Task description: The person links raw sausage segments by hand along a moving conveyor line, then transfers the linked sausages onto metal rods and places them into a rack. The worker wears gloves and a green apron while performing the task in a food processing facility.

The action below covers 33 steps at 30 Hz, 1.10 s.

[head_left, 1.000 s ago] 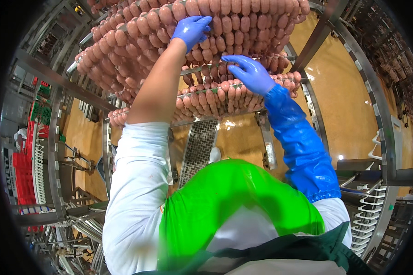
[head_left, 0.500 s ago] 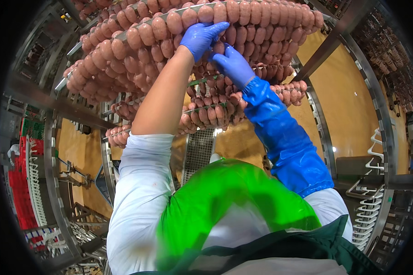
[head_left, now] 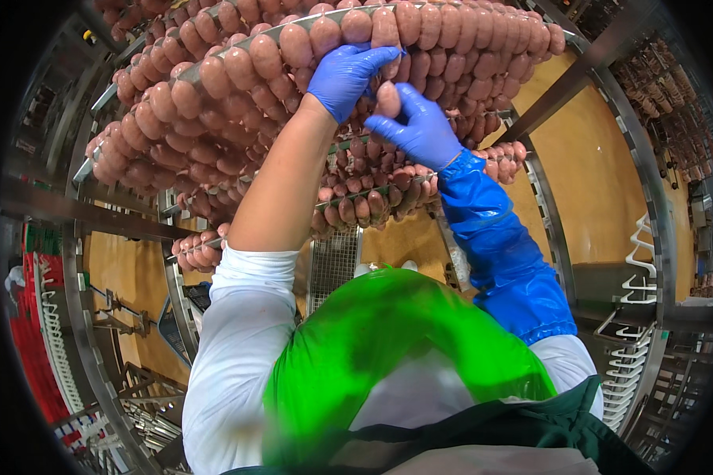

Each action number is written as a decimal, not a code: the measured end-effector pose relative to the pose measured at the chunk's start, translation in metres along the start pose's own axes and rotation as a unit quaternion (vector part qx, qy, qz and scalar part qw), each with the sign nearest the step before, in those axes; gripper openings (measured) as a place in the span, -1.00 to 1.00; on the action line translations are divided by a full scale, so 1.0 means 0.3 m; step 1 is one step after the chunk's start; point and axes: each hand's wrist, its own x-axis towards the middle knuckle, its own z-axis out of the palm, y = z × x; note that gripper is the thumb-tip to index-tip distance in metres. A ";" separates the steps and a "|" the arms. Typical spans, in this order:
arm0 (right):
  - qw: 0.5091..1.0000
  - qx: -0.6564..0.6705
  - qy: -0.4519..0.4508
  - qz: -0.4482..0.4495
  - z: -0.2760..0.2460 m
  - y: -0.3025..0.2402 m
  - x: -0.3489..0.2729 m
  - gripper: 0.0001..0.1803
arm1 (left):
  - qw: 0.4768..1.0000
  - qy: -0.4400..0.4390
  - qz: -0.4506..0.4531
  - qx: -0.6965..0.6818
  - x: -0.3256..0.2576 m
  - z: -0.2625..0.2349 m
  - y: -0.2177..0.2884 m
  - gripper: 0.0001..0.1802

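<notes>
Chains of pinkish sausages (head_left: 281,49) hang in dense rows over metal rods at the top of the view. My left hand (head_left: 345,79), in a blue glove, reaches up among them. Its thumb and forefinger close around a sausage (head_left: 391,66) on the front row. Just below, a single sausage (head_left: 387,100) dangles in the gap between my two hands. My right hand (head_left: 421,133), also blue-gloved, has its thumb spread from its fingers beside that dangling sausage; whether they touch is hard to tell. Part of my left fingers is hidden from view.
Lower rods carry more sausages (head_left: 364,207) beneath my hands. A metal rack frame (head_left: 95,209) crosses on the left, with another post (head_left: 558,93) on the right. White hooks (head_left: 634,360) line the lower right, and red crates (head_left: 40,340) stand at the left.
My right hand has drawn down and to the right, its thumb and fingers parting. The small sausage now shows between my hands. My left hand has shifted slightly; the hanging rows appear lower left.
</notes>
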 end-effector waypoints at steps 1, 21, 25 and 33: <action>0.994 0.094 0.060 0.020 0.000 -0.001 0.006 -0.67 | 1.000 -0.004 -0.010 0.001 -0.003 -0.002 0.005 -0.68; 0.982 0.089 -0.056 0.156 -0.009 0.000 0.019 -0.65 | 0.998 0.044 0.014 0.035 -0.022 0.016 0.012 -0.67; 0.980 0.196 0.012 0.039 -0.008 -0.001 0.011 -0.67 | 0.998 0.045 0.026 0.035 -0.025 0.017 0.016 -0.69; 0.967 0.221 0.018 0.122 -0.024 0.035 -0.025 -0.71 | 0.995 0.013 -0.010 0.098 -0.074 0.020 0.047 -0.66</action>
